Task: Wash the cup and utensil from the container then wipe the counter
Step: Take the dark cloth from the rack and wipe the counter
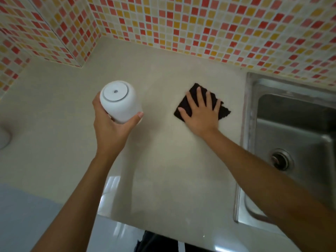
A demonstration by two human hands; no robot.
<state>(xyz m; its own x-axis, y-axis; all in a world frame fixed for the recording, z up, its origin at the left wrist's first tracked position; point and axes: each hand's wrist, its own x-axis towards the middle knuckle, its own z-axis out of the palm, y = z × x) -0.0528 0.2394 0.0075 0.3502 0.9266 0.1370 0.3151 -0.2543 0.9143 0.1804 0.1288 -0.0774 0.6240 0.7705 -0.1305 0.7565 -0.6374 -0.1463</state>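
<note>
I see the left hand wrapped around an upturned white cup above the beige counter, right hand flat, fingers spread, on a dark cloth, sink right, mosaic tiles behind.

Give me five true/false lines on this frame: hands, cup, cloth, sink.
1. The left hand holds a white cup upside down. True.
2. The right hand presses flat on a dark cloth. True.
3. The cloth lies inside the sink. False: it lies on the counter, left of the sink.
4. The cup stands on the counter untouched. False: it is gripped.
5. The wall is tiled. True.
</note>
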